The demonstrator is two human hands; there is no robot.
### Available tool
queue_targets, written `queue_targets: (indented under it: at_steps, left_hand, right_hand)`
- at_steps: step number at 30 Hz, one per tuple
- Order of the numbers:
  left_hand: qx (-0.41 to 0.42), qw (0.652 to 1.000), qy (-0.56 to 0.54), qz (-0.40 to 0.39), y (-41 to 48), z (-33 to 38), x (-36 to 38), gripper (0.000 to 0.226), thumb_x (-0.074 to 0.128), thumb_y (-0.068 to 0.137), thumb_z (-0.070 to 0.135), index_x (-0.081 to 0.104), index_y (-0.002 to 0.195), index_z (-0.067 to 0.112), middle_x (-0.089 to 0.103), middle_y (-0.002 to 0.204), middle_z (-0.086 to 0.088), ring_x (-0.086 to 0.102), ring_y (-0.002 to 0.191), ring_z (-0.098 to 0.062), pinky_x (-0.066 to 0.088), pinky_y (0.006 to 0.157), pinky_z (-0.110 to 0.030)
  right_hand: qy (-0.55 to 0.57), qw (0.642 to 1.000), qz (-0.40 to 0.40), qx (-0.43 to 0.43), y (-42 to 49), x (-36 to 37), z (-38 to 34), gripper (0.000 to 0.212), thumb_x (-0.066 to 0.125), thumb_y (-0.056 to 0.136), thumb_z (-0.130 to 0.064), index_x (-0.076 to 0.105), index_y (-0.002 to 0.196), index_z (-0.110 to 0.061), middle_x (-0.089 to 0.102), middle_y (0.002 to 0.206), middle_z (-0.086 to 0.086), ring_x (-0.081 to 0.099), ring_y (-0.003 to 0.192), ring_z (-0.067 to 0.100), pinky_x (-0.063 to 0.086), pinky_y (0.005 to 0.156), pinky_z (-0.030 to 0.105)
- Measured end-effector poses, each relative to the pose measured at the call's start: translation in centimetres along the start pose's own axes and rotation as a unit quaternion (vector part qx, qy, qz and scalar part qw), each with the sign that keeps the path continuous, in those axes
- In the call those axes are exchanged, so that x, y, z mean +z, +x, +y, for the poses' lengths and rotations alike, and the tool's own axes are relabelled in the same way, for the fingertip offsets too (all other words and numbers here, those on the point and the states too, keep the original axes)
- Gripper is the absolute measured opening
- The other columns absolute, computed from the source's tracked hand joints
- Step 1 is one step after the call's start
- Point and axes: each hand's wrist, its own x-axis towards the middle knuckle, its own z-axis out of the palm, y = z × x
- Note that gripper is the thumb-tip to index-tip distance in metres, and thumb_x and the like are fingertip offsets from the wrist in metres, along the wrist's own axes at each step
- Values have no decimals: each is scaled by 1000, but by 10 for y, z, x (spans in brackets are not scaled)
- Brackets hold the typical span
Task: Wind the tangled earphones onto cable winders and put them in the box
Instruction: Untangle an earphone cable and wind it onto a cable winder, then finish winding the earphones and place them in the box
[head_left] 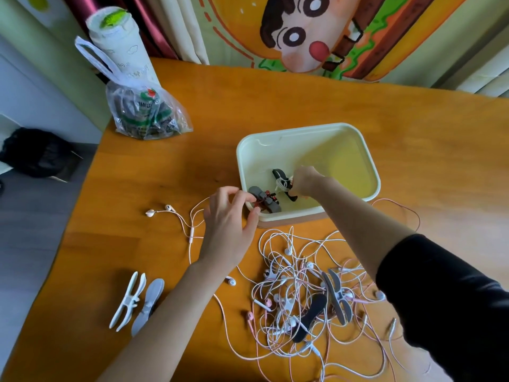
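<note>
A cream box (358, 139) sits mid-table. Inside it lie a grey winder wound with red earphones (265, 202) and a black winder wound with white cable (282, 183). My right hand (304, 180) reaches into the box and grips the black winder. My left hand (230, 219) hovers at the box's near left corner, fingers loosely curled, thumb touching the rim; nothing plainly held. A tangle of white and pink earphones (297, 293) lies in front of the box, with a grey winder (337, 296) and a black winder (311, 317) among them. A pink-white earphone (168, 210) lies left.
Two spare winders, one white (128, 300) and one grey (148, 304), lie at the near left of the wooden table (192, 166). A plastic bag (146, 111) and a rolled mat (121, 42) stand at the far left corner. A dark bag (35, 153) lies on the floor.
</note>
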Motion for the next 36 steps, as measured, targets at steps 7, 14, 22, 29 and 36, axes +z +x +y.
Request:
queue_targets:
  at_steps: [7, 14, 22, 29, 36]
  left_hand:
    - [0, 1000, -13, 21, -7, 9, -5, 31, 60, 91, 18, 53, 121, 12, 52, 122, -10, 48, 114, -24, 42, 91, -36]
    - [-19, 999, -32, -9, -60, 7, 13, 16, 57, 91, 11, 57, 107, 12, 55, 110, -3, 50, 100, -14, 44, 82, -22]
    - [-5, 965, 74, -253, -107, -13, 59, 20, 47, 98, 30, 57, 113, 24, 50, 117, 5, 45, 114, -14, 38, 98, -27]
    - [-58, 978, -72, -186, -108, -15, 52, 10, 47, 98, 16, 53, 90, 15, 55, 92, 4, 52, 89, -12, 43, 75, -13]
    - [-131, 929, -299, -176, -106, 11, 30, 12, 45, 99, 15, 52, 89, 13, 55, 70, -1, 62, 67, -10, 50, 66, -17]
  right_hand:
    - [102, 981, 136, -96, -37, -7, -4, 19, 47, 93, -9, 62, 95, 2, 65, 96, 17, 60, 80, 28, 53, 74, 38]
    - [186, 868, 331, -320, -126, 40, -4, 13, 50, 92, -10, 60, 99, -7, 63, 96, 7, 61, 73, 24, 49, 59, 36]
    - [4, 969, 56, -242, -133, 124, 37, 52, 51, 94, -31, 34, 142, -22, 36, 146, 1, 41, 128, 18, 41, 103, 30]
    - [27, 977, 94, -191, -150, 152, 53, 36, 52, 94, -31, 48, 128, -20, 45, 133, 1, 47, 118, 15, 45, 97, 29]
    - [92, 955, 193, -205, -161, 153, 55, 20, 50, 96, -24, 63, 107, -15, 58, 115, -1, 53, 104, 14, 49, 88, 26]
